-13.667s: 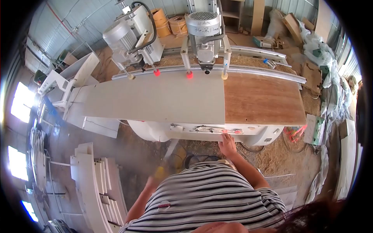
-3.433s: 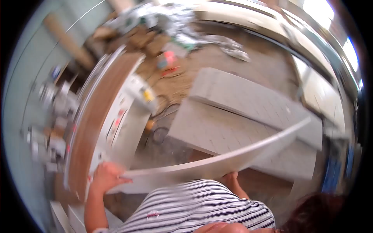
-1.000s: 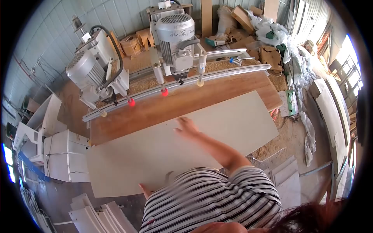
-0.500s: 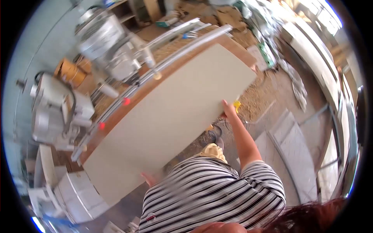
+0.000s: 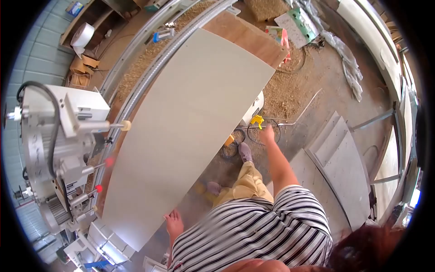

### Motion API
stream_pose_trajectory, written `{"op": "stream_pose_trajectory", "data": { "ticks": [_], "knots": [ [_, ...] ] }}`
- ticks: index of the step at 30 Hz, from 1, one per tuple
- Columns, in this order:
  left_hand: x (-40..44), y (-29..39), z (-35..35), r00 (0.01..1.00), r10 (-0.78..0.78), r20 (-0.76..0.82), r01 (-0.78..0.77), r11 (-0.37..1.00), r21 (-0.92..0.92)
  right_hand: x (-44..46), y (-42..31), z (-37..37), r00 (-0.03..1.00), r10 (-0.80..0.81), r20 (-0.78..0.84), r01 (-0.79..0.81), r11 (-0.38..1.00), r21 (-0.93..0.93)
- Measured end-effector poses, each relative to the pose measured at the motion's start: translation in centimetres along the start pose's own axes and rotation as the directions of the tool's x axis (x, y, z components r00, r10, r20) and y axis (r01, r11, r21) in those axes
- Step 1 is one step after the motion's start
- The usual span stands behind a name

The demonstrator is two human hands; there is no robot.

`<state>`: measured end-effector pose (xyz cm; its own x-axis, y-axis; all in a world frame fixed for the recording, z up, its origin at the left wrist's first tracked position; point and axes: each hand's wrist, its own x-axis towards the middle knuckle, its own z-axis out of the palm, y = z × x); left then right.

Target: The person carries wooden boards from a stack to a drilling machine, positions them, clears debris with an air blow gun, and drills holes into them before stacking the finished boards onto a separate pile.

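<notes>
A large pale panel [image 5: 181,118] lies across a brown wooden board on the machine bed. My left hand [image 5: 174,223] is at the panel's near edge, fingers apart, the fingertips at or touching the edge; I cannot tell whether they press on it. Off the panel, my right hand [image 5: 267,134] hangs just beside a yellow lever-like part [image 5: 257,121] near a thin metal rod. Its fingers are mostly hidden, so contact with the lever is unclear.
Machine heads with motors [image 5: 54,149] and red-tipped rods stand along the panel's left side. A metal rail [image 5: 156,63] runs behind it. Wood shavings [image 5: 290,97] and black cable loops lie on the floor. Grey boards [image 5: 340,158] are stacked at right.
My right hand has left the panel's edge and moved down beside the yellow part. My left hand stays near the panel's edge. The view has turned, bringing the machine heads lower left.
</notes>
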<state>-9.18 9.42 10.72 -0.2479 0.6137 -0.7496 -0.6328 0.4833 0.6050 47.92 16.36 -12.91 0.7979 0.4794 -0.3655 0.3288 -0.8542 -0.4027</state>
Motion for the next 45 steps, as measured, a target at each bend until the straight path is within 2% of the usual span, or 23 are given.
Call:
{"op": "stream_pose_trajectory", "data": {
  "ticks": [5,9,11,13,17,19,21,24,25,27,28,29,30,32,33,34,36,37,38,39,41,43,45],
  "knots": [
    [-0.2,0.9,-1.2,0.979,-0.077,-0.188,0.11,0.979,0.169,5.2,-1.0,1.1,0.943,-0.147,0.299,0.017,0.918,0.397],
    [-0.6,0.8,-0.1,0.969,-0.047,-0.241,0.099,0.973,0.208,4.0,-3.8,-3.1,0.9,-0.023,0.436,-0.105,0.958,0.268],
    [-0.9,0.8,0.6,0.958,-0.044,-0.283,0.097,0.98,0.174,3.0,-3.8,-5.1,0.658,-0.176,0.732,-0.477,0.655,0.586],
    [-1.8,0.8,1.2,0.958,-0.053,-0.283,0.112,0.974,0.197,1.1,-5.6,-8.0,0.582,-0.219,0.783,-0.513,0.648,0.563],
    [0.1,0.2,-1.2,0.989,-0.063,-0.133,0.083,0.984,0.156,-3.7,-8.0,-10.6,0.368,-0.392,0.843,-0.277,0.819,0.502],
    [-1.5,-0.7,4.9,0.978,-0.169,0.12,0.082,0.847,0.525,-8.8,-11.3,-13.4,0.14,-0.529,0.837,-0.015,0.844,0.536],
    [-4.4,-3.2,13.5,0.845,-0.224,0.486,-0.335,0.487,0.807,-13.6,-16.6,-18.6,-0.065,-0.7,0.711,0.137,0.699,0.701],
    [-10.6,-4.4,22.8,0.617,-0.139,0.775,-0.716,0.309,0.626,-18.2,-20.9,-21.7,-0.289,-0.773,0.565,0.1,0.563,0.821],
    [-12.5,-3.7,24.9,0.595,-0.243,0.766,-0.57,0.544,0.615,-19.0,-21.8,-21.9,-0.429,-0.678,0.597,-0.049,0.677,0.734],
    [-11.0,-3.8,23.5,0.336,-0.552,0.763,-0.153,0.768,0.622,-20.4,-23.2,-23.2,-0.442,-0.7,0.561,-0.121,0.666,0.736],
    [-12.5,-2.8,23.5,0.526,-0.494,0.692,-0.293,0.658,0.693,-20.7,-24.1,-24.4,-0.44,-0.652,0.617,-0.241,0.748,0.619],
    [-14.8,-1.6,23.6,0.696,-0.382,0.608,-0.385,0.517,0.765,-19.1,-24.3,-23.2,-0.401,-0.696,0.595,-0.015,0.655,0.756],
    [-16.5,-0.3,23.0,0.797,-0.241,0.554,-0.451,0.372,0.811,-16.9,-24.9,-22.4,-0.28,-0.787,0.55,0.39,0.43,0.814],
    [-17.1,2.2,18.0,0.943,-0.084,0.322,-0.307,0.153,0.939,-11.7,-24.7,-21.6,0.296,-0.844,0.447,0.733,0.501,0.461],
    [-18.1,4.1,16.2,0.979,-0.03,0.202,-0.194,0.165,0.967,-6.4,-23.2,-18.9,0.278,-0.924,0.263,0.954,0.297,0.035],
    [-16.9,5.3,9.5,0.958,0.13,0.256,-0.267,0.079,0.96,-4.5,-23.1,-21.6,0.327,-0.916,0.233,0.929,0.266,-0.258],
    [-19.0,9.2,0.5,0.9,0.435,0.029,0.017,-0.102,0.995,-1.1,-23.4,-24.7,0.569,-0.755,0.326,0.806,0.436,-0.4],
    [-17.0,10.5,-12.2,0.785,0.598,0.159,-0.195,-0.004,0.981,-0.9,-24.0,-26.0,0.647,-0.682,0.341,0.736,0.442,-0.513],
    [-19.5,12.8,-16.8,0.694,0.72,0.011,-0.026,0.01,1.0,-1.0,-24.8,-26.8,0.683,-0.638,0.356,0.709,0.463,-0.532],
    [-22.8,14.3,-19.4,0.639,0.737,-0.218,0.017,0.27,0.963,-1.0,-25.5,-27.1,0.715,-0.593,0.369,0.682,0.477,-0.554],
    [-26.3,15.3,-25.8,0.344,0.914,-0.214,0.275,0.12,0.954,-0.4,-26.1,-26.5,0.716,-0.59,0.373,0.687,0.497,-0.53],
    [-30.6,14.2,-22.5,0.446,0.873,-0.199,0.567,-0.103,0.817,-0.2,-26.2,-26.5,0.67,-0.631,0.39,0.735,0.492,-0.467],
    [-30.8,12.3,-25.4,0.521,0.802,-0.291,0.477,0.009,0.879,0.4,-26.2,-25.9,0.621,-0.663,0.418,0.769,0.414,-0.487]
  ]
}}
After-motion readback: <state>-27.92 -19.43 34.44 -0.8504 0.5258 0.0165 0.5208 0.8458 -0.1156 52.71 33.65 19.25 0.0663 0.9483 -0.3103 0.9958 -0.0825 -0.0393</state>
